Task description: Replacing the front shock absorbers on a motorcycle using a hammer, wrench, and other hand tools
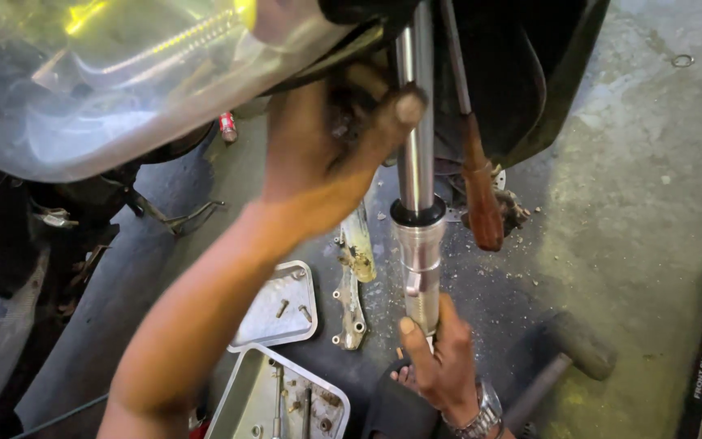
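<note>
Concrete floor [652, 203] below; left hand [318, 154] hides where fork tube [418, 162] mounts.

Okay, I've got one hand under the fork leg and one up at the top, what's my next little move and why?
Probably ease the fork leg straight upward a little. Your right hand grips its lower end, your left hand sits up by the chrome tube where it disappears under the black bodywork, and a wooden-handled screwdriver hangs close alongside, so keep it slow and aligned.
</note>
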